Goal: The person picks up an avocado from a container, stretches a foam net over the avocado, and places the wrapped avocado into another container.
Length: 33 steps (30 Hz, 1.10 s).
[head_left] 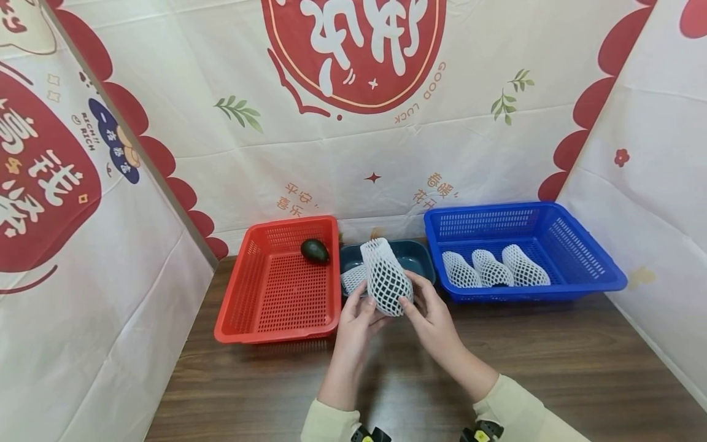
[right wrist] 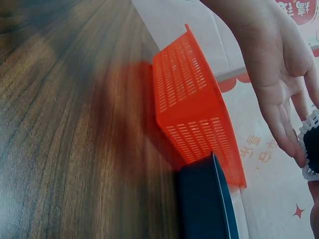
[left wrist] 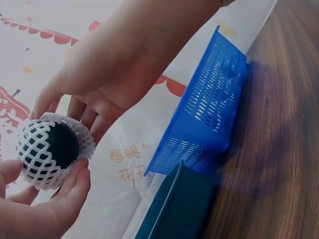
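A dark avocado [left wrist: 65, 147] sits inside a white foam net sleeve [head_left: 383, 276], held between both hands above the table. The left hand [head_left: 356, 322] grips the left side of the wrapped fruit. From the right, the right hand [head_left: 433, 316] grips the netting, its thumb on the near end. The sleeve's far end stretches past the fruit as a narrower tube. In the left wrist view, the avocado's dark end shows bare through the sleeve's opening. Behind the hands, a dark teal tray [head_left: 413, 255] contains more white foam netting [head_left: 352, 279], partly hidden.
To the left stands a red basket [head_left: 237, 307] with one loose avocado [head_left: 315, 251] in it. A blue basket [head_left: 585, 270] on the right contains several white foam nets [head_left: 525, 267] in a row. The wooden table [head_left: 530, 362] is bounded by printed cloth walls.
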{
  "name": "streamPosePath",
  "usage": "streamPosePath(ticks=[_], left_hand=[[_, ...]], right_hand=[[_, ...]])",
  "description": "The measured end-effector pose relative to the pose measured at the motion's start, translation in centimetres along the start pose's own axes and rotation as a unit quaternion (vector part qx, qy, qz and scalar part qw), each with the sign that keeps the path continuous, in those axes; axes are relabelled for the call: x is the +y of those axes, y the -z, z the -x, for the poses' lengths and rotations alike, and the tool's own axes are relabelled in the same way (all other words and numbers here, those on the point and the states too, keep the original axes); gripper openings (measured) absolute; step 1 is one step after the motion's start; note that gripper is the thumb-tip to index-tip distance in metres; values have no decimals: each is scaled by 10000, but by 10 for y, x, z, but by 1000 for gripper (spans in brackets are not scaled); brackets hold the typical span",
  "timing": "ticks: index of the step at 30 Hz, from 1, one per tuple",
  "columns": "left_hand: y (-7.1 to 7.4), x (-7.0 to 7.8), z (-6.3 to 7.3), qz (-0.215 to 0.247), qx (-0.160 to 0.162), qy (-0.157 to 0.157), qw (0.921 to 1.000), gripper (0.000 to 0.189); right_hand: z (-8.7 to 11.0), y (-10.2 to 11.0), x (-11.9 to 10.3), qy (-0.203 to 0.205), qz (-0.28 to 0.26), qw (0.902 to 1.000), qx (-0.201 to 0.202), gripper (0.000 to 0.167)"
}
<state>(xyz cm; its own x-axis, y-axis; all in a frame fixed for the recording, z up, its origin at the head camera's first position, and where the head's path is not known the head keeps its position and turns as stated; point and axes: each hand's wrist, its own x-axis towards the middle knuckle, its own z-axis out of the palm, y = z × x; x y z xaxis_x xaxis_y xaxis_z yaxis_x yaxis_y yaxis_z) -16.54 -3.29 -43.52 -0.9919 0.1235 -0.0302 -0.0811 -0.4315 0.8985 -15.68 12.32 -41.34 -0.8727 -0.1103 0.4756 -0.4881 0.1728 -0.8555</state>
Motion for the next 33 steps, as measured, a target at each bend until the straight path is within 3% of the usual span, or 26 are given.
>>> streamPosePath(ticks=[8,17,25,28,33], left_hand=[[-1,0,0,114,176,-49,9998,48],[-2,0,-1,176,401,-52,9990,46],[-4,2,-2,101,458,-102,9988,44],[-5,2,-3,10,475,-93,9988,42],[-8,1,-5,-211,421,-164,9988,41]], right_hand=[[2,-5,31,-372,-230,9990,83,47],[4,-8,30,-560,-250,9980,172,47],[3,-8,0,6,329,9969,718,44],[5,-9,-3,72,461,9946,924,46],[5,-8,-1,550,583,9869,1399,47]])
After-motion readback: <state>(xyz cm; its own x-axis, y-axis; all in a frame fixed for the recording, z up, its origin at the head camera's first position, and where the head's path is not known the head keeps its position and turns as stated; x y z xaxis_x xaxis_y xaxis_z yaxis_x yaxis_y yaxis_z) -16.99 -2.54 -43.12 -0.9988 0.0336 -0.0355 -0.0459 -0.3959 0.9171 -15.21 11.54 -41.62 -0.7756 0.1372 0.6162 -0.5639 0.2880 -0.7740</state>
